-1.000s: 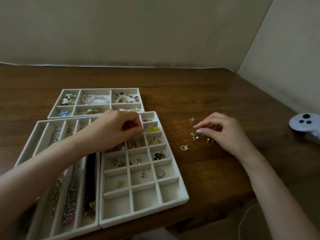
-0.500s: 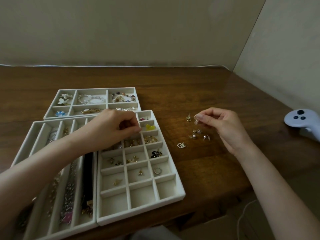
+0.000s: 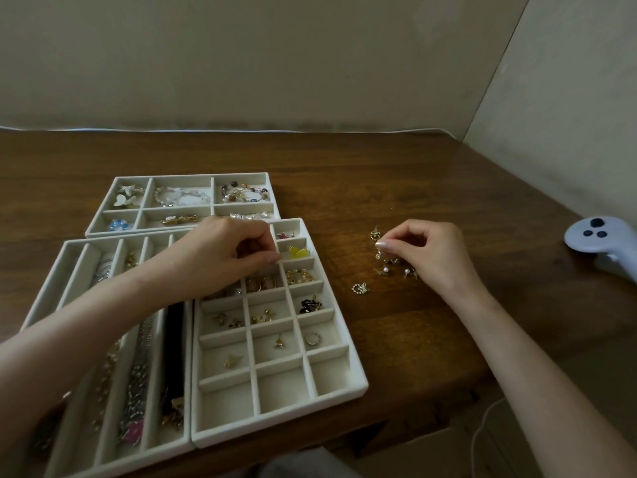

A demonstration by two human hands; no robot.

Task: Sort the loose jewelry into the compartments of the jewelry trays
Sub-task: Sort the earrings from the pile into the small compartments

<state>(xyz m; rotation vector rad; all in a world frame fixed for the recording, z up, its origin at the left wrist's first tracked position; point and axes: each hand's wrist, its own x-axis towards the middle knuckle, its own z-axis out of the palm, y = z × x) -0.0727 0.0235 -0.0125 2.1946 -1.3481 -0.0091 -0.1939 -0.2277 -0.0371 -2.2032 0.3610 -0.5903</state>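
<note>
While the left forearm reaches in from the lower left and lies across the long-slot tray (image 3: 84, 267), the left hand (image 3: 224, 257) hovers knuckles-up over the far end of the grid tray (image 3: 275, 420). Its grip is closed down, the fingers curled in against the thumb, and the fingertips (image 3: 274, 258) sit just beside the compartment with the yellow piece (image 3: 298, 251). I cannot tell whether anything is held inside the curl.

The right forearm comes in from the lower right, and the right hand (image 3: 431, 257) is raised a little above the desk (image 3: 379, 174) with the wrist bent and the back of the hand turned up. Its grip is a tight pinch of thumb and forefinger on a gold earring (image 3: 378, 254), which dangles below the fingertips (small, and too fine to make out its shape).

The loose jewelry (image 3: 396, 269) lies in a small cluster on the bare desk right of the grid tray, directly under that hand: gold bits with pale pearl beads. A heart-shaped gold piece (image 3: 375, 235) lies just behind the cluster, and a round gold piece (image 3: 360, 288) lies in front of it, nearer the tray.

Several grid compartments hold earrings and rings, while the nearest row looks bare. The back tray (image 3: 186, 176) holds bracelets and brooches. A white controller (image 3: 599, 241) rests at the desk's right edge.
</note>
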